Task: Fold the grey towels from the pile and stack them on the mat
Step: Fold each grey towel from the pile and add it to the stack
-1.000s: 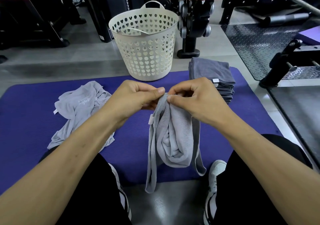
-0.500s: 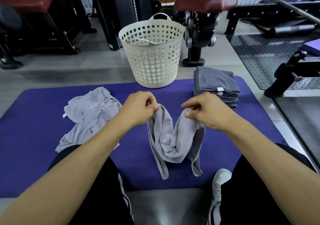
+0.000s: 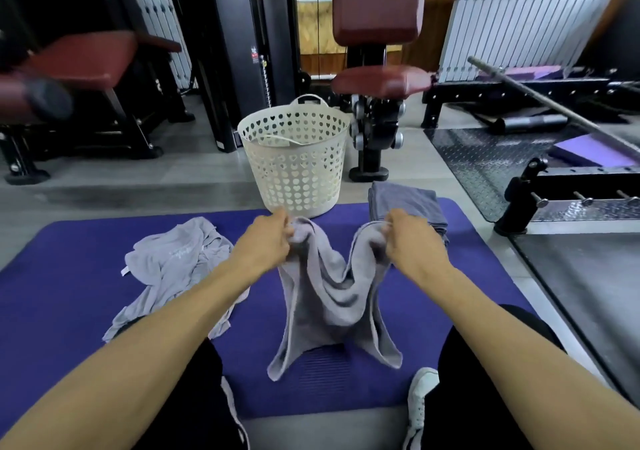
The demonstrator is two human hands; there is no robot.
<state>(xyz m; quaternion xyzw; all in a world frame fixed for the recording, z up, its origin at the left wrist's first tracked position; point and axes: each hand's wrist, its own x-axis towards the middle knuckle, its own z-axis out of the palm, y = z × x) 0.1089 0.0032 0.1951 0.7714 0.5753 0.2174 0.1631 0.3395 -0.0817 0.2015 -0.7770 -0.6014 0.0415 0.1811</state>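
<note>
Two corners of one grey towel [image 3: 329,294] are in my hands now. My left hand [image 3: 268,242] pinches the left corner and my right hand [image 3: 410,242] pinches the right one, both with fingers curled on the cloth. A second ago my hands were touching each other, and the towel hung as a narrow bundle between them. Now they are apart, and the top edge sags between them in a deep curve. The lower part hangs down to the purple mat [image 3: 69,276], between my knees, and is not flat yet.

I judge from this that I am opening the towel to find its full width before I fold it. The fold itself is not begun.

On the mat to my left lies the pile [image 3: 173,262] of loose grey towels, so some work remains. The stack [image 3: 405,204] of folded towels is at the far right of the mat, just behind my right hand, beside the white basket [image 3: 294,162]. I think I must pull my hands further apart until the edge is straight, then lay the towel down on the mat.
</note>
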